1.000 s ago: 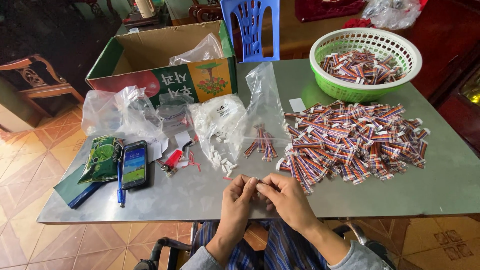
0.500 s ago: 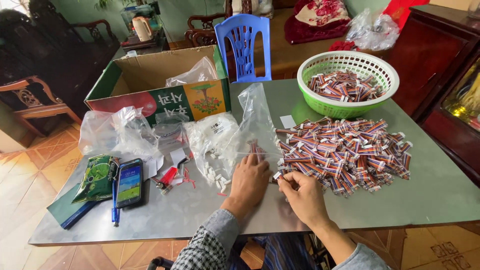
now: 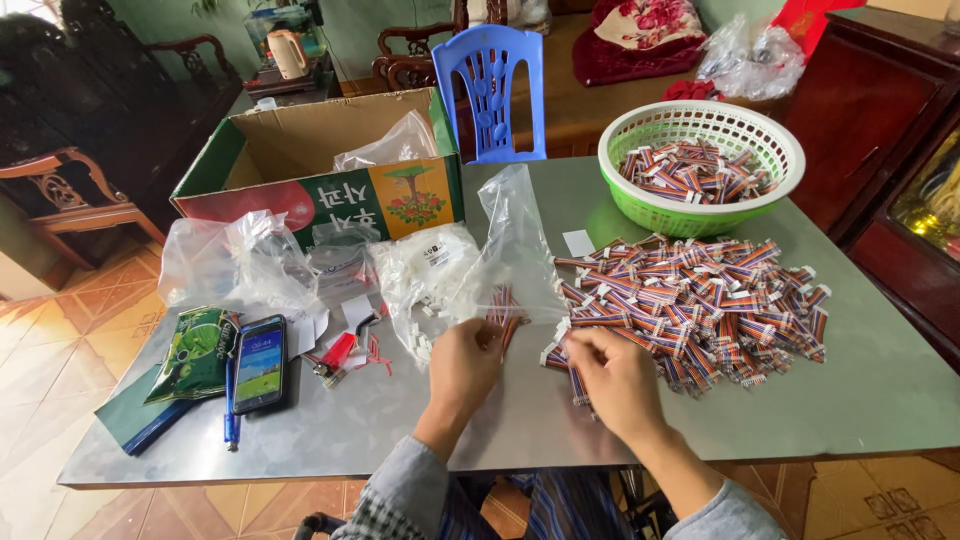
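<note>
Left hand: the left hand [image 3: 465,362] is lying knuckles up near the front edge of the grey metal tabletop [image 3: 860,400], its fingers curling and pinching the lower edge of a clear plastic bag [image 3: 510,250].
Right hand: the right hand [image 3: 612,375] is sitting just right of the left one, its fingers closing on a small striped ribbon-cable piece with white plugs [image 3: 578,382]; the exact grip is hidden by the knuckles.
Bag: the clear plastic bag is standing up from the left hand toward the far side, with a small bundle of striped cable pieces [image 3: 503,306] showing through it.
Pile: a broad heap of the same striped cable pieces [image 3: 700,305] is spreading right of the hands, its near-left fringe touching the right hand.
Basket: a round green plastic basket [image 3: 640,195] is sitting far right, holding more cable pieces.
Left of the bag: a crumpled bag of white plastic connectors [image 3: 425,275] is lying just beside it, and a red-handled tool [image 3: 338,352] is lying further left.
Far left: a dark smartphone [image 3: 260,362], a blue pen [image 3: 231,405] and a green foil packet [image 3: 195,350] are lying together.
Far side: an open cardboard box [image 3: 300,150] is standing in front of a blue plastic chair [image 3: 495,85].
</note>
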